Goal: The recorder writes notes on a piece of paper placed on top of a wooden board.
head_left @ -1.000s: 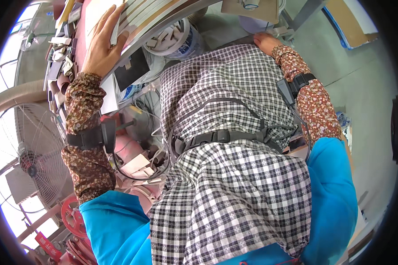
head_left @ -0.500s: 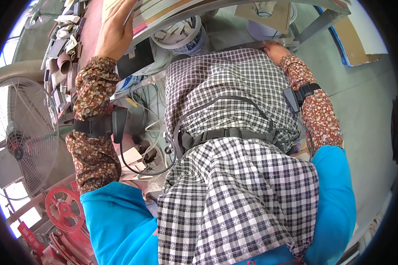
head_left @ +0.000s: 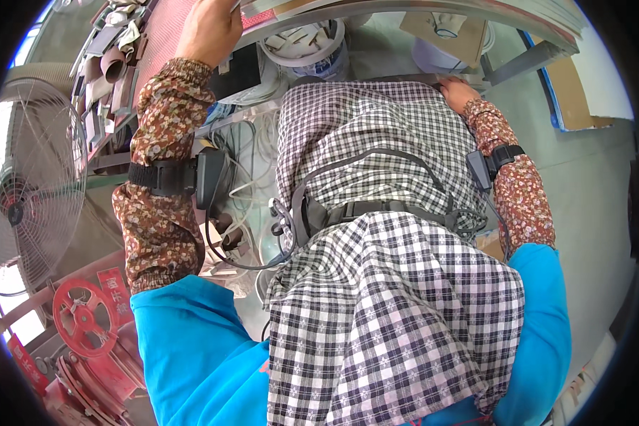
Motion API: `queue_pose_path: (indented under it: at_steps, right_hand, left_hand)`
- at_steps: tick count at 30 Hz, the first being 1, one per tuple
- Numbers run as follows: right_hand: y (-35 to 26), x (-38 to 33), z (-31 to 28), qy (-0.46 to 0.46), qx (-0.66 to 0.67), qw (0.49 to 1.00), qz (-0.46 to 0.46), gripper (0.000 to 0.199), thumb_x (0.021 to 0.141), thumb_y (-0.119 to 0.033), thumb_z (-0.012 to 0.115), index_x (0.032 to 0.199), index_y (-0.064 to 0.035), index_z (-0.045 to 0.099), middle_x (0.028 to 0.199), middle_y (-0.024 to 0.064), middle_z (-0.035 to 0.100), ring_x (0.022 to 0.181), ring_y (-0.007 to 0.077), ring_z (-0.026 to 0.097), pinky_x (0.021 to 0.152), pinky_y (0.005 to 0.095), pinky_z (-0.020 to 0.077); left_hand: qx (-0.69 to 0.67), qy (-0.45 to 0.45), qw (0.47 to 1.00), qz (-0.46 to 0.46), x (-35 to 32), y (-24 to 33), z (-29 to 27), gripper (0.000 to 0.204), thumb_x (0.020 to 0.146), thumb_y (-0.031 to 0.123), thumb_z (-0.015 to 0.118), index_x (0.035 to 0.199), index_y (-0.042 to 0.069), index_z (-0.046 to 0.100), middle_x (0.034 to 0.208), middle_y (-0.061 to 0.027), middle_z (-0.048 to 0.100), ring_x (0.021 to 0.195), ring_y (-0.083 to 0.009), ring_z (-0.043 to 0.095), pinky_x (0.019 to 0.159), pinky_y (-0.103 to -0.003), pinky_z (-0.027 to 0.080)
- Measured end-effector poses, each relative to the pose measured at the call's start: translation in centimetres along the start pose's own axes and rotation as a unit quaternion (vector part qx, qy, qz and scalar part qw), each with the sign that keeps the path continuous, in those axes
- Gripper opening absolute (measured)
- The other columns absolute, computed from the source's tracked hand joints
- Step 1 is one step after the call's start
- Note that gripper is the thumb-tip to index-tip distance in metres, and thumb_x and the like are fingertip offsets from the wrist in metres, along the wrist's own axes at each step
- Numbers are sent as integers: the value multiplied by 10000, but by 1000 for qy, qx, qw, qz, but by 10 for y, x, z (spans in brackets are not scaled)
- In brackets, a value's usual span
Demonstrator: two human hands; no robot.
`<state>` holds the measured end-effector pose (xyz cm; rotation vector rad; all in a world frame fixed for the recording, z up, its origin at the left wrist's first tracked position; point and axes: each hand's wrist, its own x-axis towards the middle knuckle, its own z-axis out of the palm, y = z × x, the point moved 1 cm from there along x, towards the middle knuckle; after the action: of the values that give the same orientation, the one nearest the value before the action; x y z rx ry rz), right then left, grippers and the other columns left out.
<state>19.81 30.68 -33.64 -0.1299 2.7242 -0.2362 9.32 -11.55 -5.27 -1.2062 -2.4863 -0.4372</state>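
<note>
My left hand (head_left: 209,34) reaches up to the top edge of the picture, beside the bench's metal rim. Its fingers are mostly cut off there, so what it touches does not show. My right hand (head_left: 459,94) is at the far right corner of my lap, by the edge of the checked apron (head_left: 376,113). The fingers curl in at that edge, beside a grey bar, and what they hold, if anything, is hidden. Patterned sleeves with strapped dark devices cover both forearms.
A bucket of pale offcuts (head_left: 309,53) stands under the bench rim (head_left: 376,13). Scraps and rolls (head_left: 110,67) crowd the bench's left end. A large fan (head_left: 32,184) and a red handwheel (head_left: 85,317) are at left. Cables hang beside my lap; a cardboard box (head_left: 571,85) lies at right.
The view has shifted, so most things sit further right. My left hand, earlier lying along stacked boards, now shows less of its fingers. My right hand stays at the lap's corner.
</note>
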Motion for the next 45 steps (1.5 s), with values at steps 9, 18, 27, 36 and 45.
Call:
queue_pose_path:
  at_steps: [9, 18, 27, 36, 45]
  right_hand:
    - [8, 8, 12, -22, -18, 999, 15, 433, 1007, -297, 441, 1379, -110, 563, 1429, 179, 514, 1315, 398, 484, 1111, 493, 404]
    - [-37, -26, -48, -13, 193, 979, -59, 399, 948, -240, 578, 1276, -18, 621, 1197, 196, 674, 1099, 333, 655, 962, 411, 512]
    - [-171, -54, -109, -284, 683, 663, -115, 608, 1042, -386, 533, 1467, 26, 390, 1389, 219, 549, 1237, 307, 591, 1045, 419, 483]
    - [-211, 56, -82, -244, 686, 679, 89, 307, 1017, -172, 548, 1296, -46, 527, 1246, 96, 628, 1139, 224, 621, 936, 393, 527]
    - [-112, 215, -83, 10, 610, 746, 267, 377, 951, -179, 569, 1308, -62, 535, 1248, 103, 612, 1178, 268, 597, 1011, 490, 482]
  left_hand:
    - [0, 81, 997, -13, -17, 18, -7, 510, 862, -113, 456, 1328, 32, 605, 1316, -226, 614, 1273, -391, 555, 1070, -427, 440]
    - [-56, -43, 998, 3, -136, 128, -25, 493, 825, -51, 590, 1291, 95, 661, 1342, -110, 635, 1300, -299, 559, 1088, -468, 434]
    - [-169, -67, 977, -108, -171, 116, 59, 654, 810, -3, 583, 1447, 95, 477, 1486, -149, 471, 1386, -348, 426, 1116, -464, 379]
    - [-190, -11, 959, -208, -164, 88, 113, 557, 832, 64, 615, 1376, 113, 504, 1488, -143, 443, 1412, -318, 390, 1081, -504, 393]
    - [-281, 39, 843, -457, -197, 51, 141, 507, 819, 222, 694, 1281, 45, 587, 1404, -165, 513, 1393, -331, 401, 1189, -537, 245]
